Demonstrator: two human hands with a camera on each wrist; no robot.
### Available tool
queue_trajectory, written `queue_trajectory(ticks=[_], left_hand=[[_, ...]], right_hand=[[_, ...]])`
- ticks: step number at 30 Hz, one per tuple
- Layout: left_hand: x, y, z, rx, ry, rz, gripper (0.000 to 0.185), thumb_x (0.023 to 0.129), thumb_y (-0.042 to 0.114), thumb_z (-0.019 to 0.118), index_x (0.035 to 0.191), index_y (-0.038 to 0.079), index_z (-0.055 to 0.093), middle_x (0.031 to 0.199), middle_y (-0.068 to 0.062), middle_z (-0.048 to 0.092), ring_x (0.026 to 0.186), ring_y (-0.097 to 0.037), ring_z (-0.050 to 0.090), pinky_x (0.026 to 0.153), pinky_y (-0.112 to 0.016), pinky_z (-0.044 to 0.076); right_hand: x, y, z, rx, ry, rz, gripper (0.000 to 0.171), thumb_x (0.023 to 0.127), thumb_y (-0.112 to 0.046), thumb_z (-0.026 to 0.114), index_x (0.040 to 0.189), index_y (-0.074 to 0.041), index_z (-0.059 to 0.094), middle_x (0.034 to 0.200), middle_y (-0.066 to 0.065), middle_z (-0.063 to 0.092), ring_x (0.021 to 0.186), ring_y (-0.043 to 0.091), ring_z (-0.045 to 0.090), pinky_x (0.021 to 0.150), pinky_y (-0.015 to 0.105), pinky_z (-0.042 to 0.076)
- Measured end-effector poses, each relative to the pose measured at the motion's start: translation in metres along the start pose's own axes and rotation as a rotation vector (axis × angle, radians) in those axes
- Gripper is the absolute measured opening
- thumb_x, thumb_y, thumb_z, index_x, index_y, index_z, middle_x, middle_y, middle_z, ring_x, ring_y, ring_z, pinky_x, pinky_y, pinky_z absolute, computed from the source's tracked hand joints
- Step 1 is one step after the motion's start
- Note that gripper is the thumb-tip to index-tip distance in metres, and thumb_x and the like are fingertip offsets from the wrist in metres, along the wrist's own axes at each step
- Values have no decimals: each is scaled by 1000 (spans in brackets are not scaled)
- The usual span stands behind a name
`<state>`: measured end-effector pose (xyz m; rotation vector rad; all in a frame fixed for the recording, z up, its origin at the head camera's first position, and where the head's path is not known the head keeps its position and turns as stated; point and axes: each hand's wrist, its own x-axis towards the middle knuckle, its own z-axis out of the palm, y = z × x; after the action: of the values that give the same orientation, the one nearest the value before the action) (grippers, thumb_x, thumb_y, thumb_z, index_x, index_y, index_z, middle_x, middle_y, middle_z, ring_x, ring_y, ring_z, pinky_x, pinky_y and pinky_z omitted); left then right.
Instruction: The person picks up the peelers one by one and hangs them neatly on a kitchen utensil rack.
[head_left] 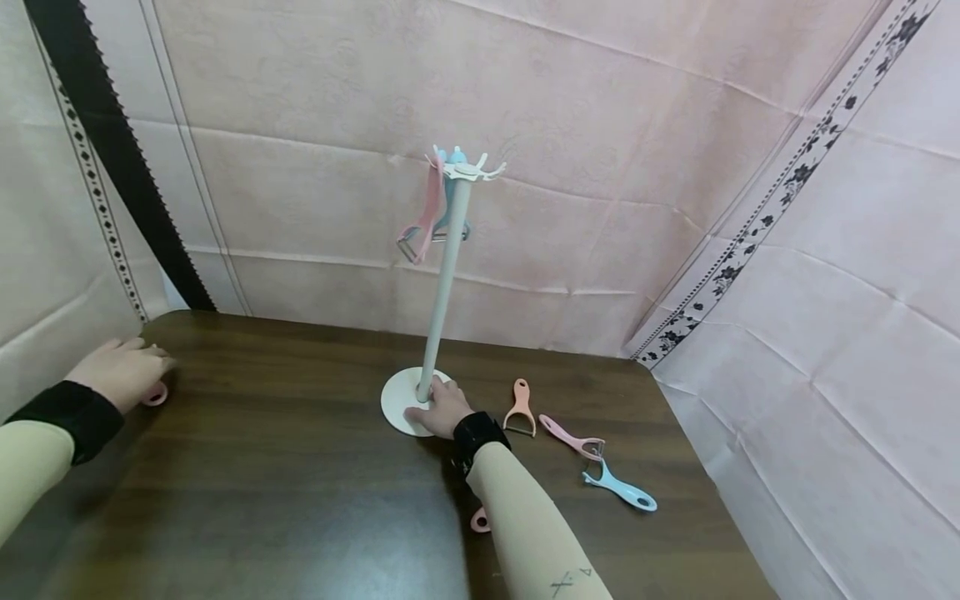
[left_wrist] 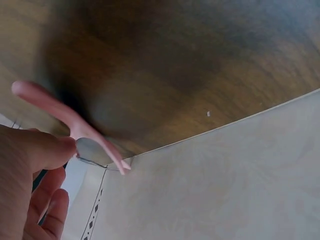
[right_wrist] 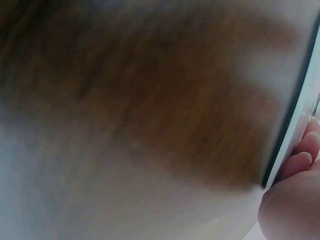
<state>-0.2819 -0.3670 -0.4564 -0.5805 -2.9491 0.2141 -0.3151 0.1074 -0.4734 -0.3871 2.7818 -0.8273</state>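
My left hand, at the table's far left corner, pinches a pink peeler between thumb and fingers; from the head view only its handle end shows below the hand. In the left wrist view the peeler is tilted close over the wood. My right hand grips the foot of a pale hook stand, thumb and fingers spread beside the pole on the round white base. The right wrist view shows curled fingertips at the base's upper face. From the stand's hooks hang a pink peeler and a blue peeler.
Right of the stand lie an orange peeler, a pink peeler and a blue peeler, the last two meeting at their heads. Another pink handle end shows beside my right forearm. Pale cloth walls border the brown table.
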Motion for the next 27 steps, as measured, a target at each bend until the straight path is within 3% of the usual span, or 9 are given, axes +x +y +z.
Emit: queue_trajectory(ticks=[5,10,16,23,27], left_hand=[[-8,-3,9,45,33,14,14,71,2,76,79,7,66,79,-11,64,72,-34,54,63,-46,39],[-15,-2,16,39,55,8,26,72,-3,72,66,15,55,69,-4,58,70,-33,51,62,-46,37],[-15,2,16,42,29,-14,21,77,-3,70,68,13,60,72,-5,58,75,-33,51,67,-48,39],[-14,5,11,79,57,29,26,71,-8,74,68,13,59,75,-8,61,76,-35,52,68,-48,38],[-12,8,8,81,22,25,28,71,-9,74,68,13,58,71,-5,61,72,-33,51,69,-49,38]], right_hand=[[1,-2,2,-1,-4,10,46,88,-41,69,124,-17,53,113,8,51,108,22,45,93,41,39],[4,-1,3,-7,-8,23,48,87,-43,69,125,-18,52,113,6,50,107,21,44,91,40,39],[3,-3,2,-10,-11,32,50,88,-44,68,128,-18,52,114,6,49,108,21,43,91,40,39],[4,-1,2,-7,-10,21,50,88,-43,68,127,-17,51,117,8,50,110,22,44,93,41,39],[4,0,3,-9,-5,18,50,88,-43,68,127,-17,51,117,9,50,109,21,44,93,40,39]])
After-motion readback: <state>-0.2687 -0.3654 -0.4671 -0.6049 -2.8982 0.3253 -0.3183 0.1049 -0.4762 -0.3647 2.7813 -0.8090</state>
